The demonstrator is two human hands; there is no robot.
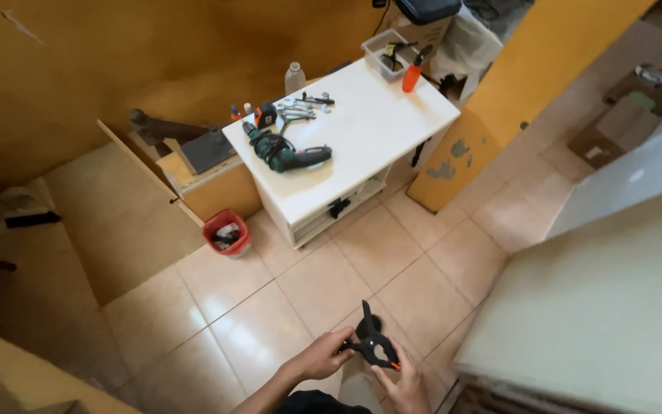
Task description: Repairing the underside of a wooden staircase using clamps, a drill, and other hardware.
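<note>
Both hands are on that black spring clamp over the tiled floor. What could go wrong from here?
1. The spring clamp sits between the left hand and right hand; a slip could pinch fingers.
2. If dropped, it might hit the hard tiled floor and crack.

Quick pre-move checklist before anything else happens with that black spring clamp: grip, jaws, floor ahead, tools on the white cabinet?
1. Both hands on the black spring clamp: ok. Left hand grips one side, right hand the lower side.
2. Clamp jaws free of any workpiece: ok, nothing shows between them; open or shut: cannot tell.
3. Tiled floor between the person and the white cabinet: ok, no loose things on it there.
4. Green power drill resting flat on the cabinet top: ok, away from the edge.
5. Red bucket beside the cabinet: ok, upright.
6. Drill cord unplugged: cannot tell.
</note>
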